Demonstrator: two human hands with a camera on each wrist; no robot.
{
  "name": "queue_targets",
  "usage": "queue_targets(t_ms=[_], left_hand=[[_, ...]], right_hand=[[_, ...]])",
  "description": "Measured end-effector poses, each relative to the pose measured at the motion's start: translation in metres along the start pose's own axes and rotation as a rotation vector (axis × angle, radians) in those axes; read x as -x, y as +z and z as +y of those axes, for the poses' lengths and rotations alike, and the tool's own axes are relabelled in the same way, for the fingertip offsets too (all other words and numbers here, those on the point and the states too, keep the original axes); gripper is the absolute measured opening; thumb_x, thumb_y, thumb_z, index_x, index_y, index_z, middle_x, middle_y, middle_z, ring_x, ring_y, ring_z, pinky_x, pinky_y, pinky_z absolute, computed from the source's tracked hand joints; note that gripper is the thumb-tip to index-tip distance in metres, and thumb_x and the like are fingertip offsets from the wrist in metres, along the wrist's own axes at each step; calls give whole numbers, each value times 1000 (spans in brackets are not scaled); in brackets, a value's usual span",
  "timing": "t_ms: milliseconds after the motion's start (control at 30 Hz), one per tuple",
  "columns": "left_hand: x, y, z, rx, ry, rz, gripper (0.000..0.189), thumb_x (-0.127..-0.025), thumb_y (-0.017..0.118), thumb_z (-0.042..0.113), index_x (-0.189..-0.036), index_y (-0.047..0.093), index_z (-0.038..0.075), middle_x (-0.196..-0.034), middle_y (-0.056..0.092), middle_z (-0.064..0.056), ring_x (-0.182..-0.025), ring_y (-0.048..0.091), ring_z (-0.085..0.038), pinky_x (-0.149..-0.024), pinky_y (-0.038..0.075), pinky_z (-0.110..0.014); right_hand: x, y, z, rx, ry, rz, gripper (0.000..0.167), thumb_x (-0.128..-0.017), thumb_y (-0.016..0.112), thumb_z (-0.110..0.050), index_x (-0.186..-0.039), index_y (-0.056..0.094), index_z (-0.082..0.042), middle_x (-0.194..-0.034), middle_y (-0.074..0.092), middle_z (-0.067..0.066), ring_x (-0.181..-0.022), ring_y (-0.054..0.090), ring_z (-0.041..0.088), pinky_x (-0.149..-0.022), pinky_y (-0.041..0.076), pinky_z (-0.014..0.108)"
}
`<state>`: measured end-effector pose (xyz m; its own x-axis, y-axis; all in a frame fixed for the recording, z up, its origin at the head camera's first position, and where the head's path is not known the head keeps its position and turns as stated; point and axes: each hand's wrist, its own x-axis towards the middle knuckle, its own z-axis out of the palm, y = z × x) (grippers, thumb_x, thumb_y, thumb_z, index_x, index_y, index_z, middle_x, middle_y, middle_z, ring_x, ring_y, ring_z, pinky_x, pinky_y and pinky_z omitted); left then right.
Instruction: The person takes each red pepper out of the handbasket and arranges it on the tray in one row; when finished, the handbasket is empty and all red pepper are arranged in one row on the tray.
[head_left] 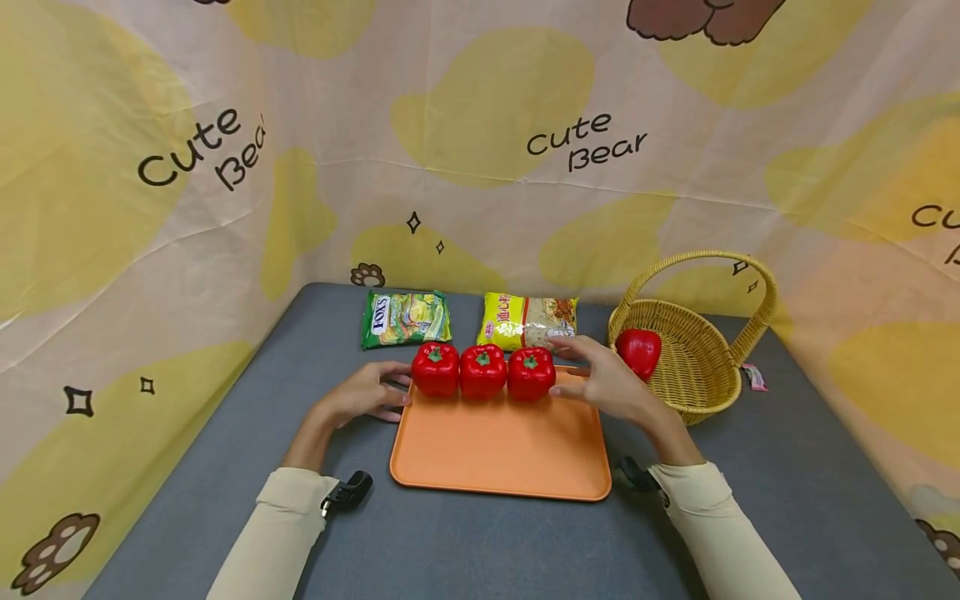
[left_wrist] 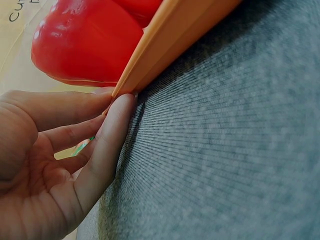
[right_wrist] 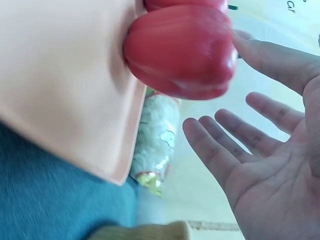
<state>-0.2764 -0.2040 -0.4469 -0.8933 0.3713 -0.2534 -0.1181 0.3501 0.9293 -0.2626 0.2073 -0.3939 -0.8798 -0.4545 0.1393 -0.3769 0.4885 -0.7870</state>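
Observation:
Three red bell peppers (head_left: pixel 483 372) stand in a row along the far edge of an orange tray (head_left: pixel 498 454), green stems up. My left hand (head_left: pixel 367 390) is at the tray's left edge beside the leftmost pepper (left_wrist: pixel 85 45). In the left wrist view its fingertips touch the tray rim, with the fingers fairly straight. My right hand (head_left: pixel 611 379) is spread beside the rightmost pepper (right_wrist: pixel 182 52). Its thumb is at that pepper, and whether it touches cannot be told. The other fingers of the right hand stand apart from the pepper and hold nothing.
A wicker basket (head_left: pixel 693 358) with a tall handle stands right of the tray, holding another red pepper (head_left: pixel 639 353). Behind the tray lie a green FOX'S packet (head_left: pixel 407 319) and a yellow, partly transparent bag (head_left: pixel 527 321). A small pink packet (head_left: pixel 754 377) lies beside the basket.

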Motion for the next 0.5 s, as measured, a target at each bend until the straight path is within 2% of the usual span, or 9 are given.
queue_targets(t_ms=[267, 500], left_hand=[[1, 0, 1, -2, 0, -1, 63, -97, 62, 3, -156, 41, -8, -143, 52, -27, -102, 68, -26, -84, 67, -42], [1, 0, 0, 5, -1, -5, 62, -98, 63, 3, -156, 41, -7, -143, 53, -27, -102, 68, -26, -84, 67, -42]], right_hand=[[19, -21, -7, 127, -12, 47, 71, -88, 88, -21, -151, 56, -7, -144, 60, 14, -126, 64, 41, -103, 56, 63], [42, -47, -8, 249, -18, 111, 63, -90, 86, -22, -145, 61, -6, -140, 65, 15, -123, 65, 37, -100, 58, 61]])
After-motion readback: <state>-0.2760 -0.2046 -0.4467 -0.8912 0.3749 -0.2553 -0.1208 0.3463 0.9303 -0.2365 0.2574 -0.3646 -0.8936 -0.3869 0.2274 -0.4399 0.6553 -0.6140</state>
